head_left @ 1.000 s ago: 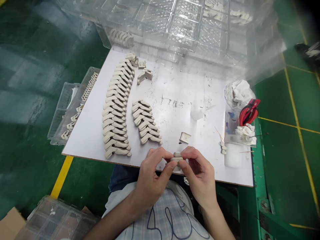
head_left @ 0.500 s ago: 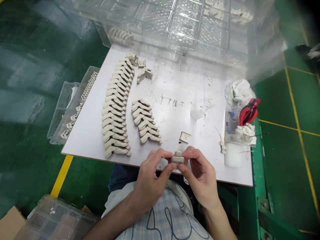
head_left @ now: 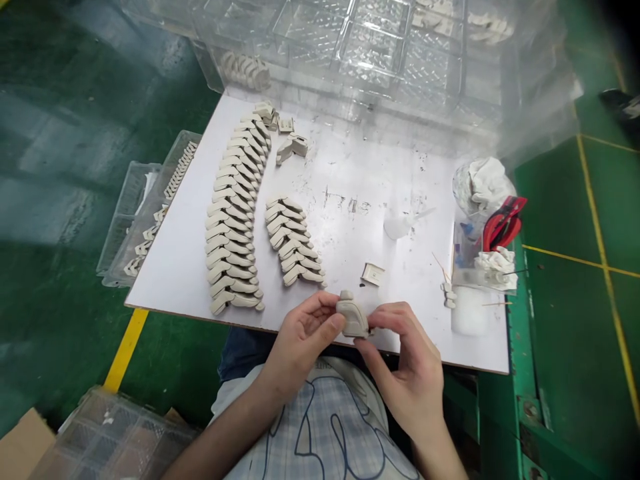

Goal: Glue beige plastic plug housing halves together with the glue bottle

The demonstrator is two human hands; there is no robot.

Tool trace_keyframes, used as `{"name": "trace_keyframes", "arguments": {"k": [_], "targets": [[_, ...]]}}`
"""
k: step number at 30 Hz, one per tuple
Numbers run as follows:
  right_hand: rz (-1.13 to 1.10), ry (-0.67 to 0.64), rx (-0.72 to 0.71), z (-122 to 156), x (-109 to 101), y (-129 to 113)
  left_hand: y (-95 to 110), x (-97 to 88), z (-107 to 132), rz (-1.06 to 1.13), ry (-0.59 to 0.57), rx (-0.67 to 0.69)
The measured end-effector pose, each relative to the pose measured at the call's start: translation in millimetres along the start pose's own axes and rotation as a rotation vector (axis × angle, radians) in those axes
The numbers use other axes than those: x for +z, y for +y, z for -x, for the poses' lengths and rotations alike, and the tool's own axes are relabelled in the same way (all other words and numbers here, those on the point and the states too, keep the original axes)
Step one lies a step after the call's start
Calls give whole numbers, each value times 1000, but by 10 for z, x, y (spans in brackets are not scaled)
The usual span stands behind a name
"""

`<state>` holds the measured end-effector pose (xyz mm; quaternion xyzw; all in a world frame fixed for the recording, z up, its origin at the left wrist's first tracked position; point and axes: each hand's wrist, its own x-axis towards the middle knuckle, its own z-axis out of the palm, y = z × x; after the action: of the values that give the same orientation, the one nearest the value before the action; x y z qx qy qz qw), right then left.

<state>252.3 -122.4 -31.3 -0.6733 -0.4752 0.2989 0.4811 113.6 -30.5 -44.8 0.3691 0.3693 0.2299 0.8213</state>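
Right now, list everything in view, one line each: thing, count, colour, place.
white board: one, white, scuffed, across the lap.
long row of beige parts: one row, too many to count, left on the board.
short row of beige parts: one row, beige, middle of the board.
loose beige parts: a few, far end of the long row.
small flat piece: one, off-white, near the hands.
clear trays: several, transparent, beyond the board.
side tray: one, clear, left of the board, holding beige parts.
red-handled tool: one, right edge.
white rags: two, right edge.
beige part: one, held between both hands.
left hand: gripping the part.
right hand: gripping the part.
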Motion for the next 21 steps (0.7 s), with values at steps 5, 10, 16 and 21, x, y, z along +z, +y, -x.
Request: {"name": "trace_keyframes", "arguments": {"k": [5, 10, 16, 21], "targets": [[-394, -99, 221, 19, 60, 53, 20, -47, -9, -128, -71, 48], [-119, 25, 50, -111, -39, 189, 35, -50, -9, 112, -99, -15], [465, 124, -45, -432, -190, 435, -1, -69, 12, 207, -42, -69], [-41, -62, 177, -367, -233, 351, -25, -89, 22, 139, -67, -65]]}}
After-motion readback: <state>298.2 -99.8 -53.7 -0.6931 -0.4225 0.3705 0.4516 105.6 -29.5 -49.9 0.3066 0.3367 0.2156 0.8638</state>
